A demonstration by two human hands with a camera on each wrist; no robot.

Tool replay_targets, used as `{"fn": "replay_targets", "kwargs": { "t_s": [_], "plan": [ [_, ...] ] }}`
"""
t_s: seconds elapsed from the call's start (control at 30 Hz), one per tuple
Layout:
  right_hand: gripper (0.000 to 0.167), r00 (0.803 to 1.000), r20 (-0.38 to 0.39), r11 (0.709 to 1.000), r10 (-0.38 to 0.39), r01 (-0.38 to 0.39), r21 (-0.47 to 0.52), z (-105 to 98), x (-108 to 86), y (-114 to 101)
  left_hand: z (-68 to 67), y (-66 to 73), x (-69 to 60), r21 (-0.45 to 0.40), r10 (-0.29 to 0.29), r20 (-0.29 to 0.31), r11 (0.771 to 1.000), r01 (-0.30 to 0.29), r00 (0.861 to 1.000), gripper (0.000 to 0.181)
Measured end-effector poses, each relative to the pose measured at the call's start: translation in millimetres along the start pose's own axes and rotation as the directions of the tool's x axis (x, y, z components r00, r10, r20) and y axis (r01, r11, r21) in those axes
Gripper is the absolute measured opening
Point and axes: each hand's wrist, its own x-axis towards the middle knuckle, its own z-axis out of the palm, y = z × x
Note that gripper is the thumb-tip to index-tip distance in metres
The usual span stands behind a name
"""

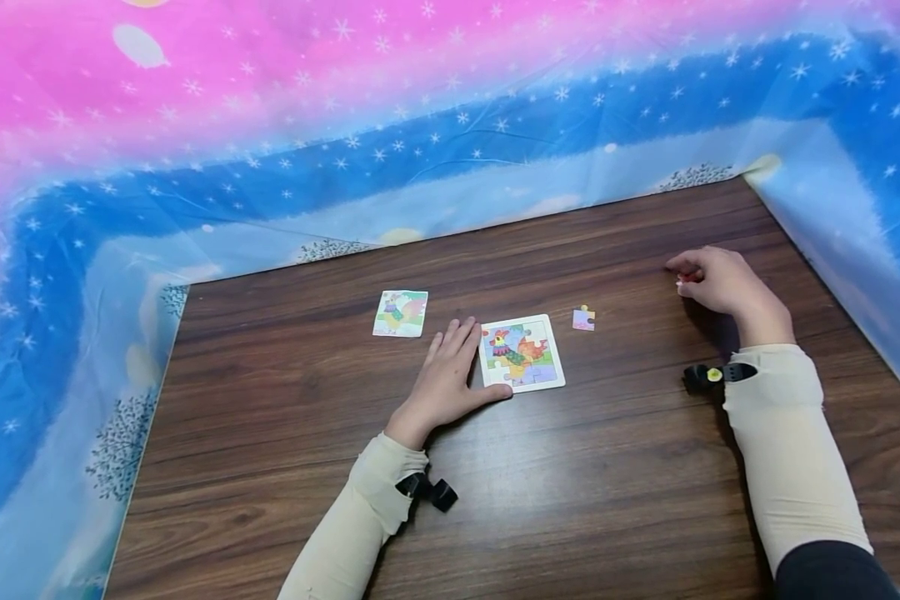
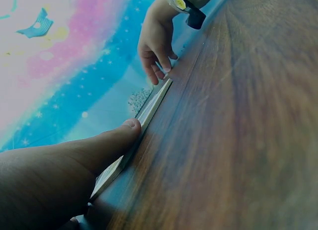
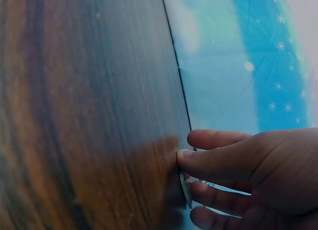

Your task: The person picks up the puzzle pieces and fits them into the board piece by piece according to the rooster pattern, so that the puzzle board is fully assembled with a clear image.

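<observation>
A square jigsaw puzzle (image 1: 522, 352) with a white frame and a rooster picture lies on the wooden table. Pale patches show among its fitted pieces. At its left side rests my left hand (image 1: 444, 375), fingers fairly straight along the edge and the thumb against the near edge; the left wrist view shows that thumb on the rim. Off to the right, my right hand (image 1: 731, 287) pinches a small reddish puzzle piece (image 1: 692, 277) just above the table. In the right wrist view the thin puzzle piece (image 3: 185, 191) is seen edge-on, partly hidden by fingers.
A loose lilac puzzle piece (image 1: 583, 320) with a yellow knob lies right of the puzzle. Behind my left hand is a small rooster picture card (image 1: 400, 314). The table (image 1: 285, 433) meets a pink and blue snowflake cloth (image 1: 420, 158) at the back and sides.
</observation>
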Motion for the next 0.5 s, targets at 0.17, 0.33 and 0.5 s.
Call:
{"fn": "replay_targets", "kwargs": {
  "t_s": [0.17,0.33,0.5],
  "plan": [
    [0.037,1.000,0.016,0.999,-0.005,0.004,0.051,1,0.7,-1,0.2,-0.1,-0.4,0.000,0.001,0.005,1.000,-0.001,1.000,0.113],
    [0.034,1.000,0.023,0.995,-0.002,-0.001,0.096,3,1.6,-6,0.6,-0.8,0.1,0.000,0.001,0.008,1.000,-0.001,1.000,0.112],
    [0.031,0.999,0.014,0.994,-0.035,0.034,0.104,8,4.5,-16,0.9,-1.3,0.3,-0.001,0.000,0.007,1.000,0.000,1.000,0.113]
  ]
}}
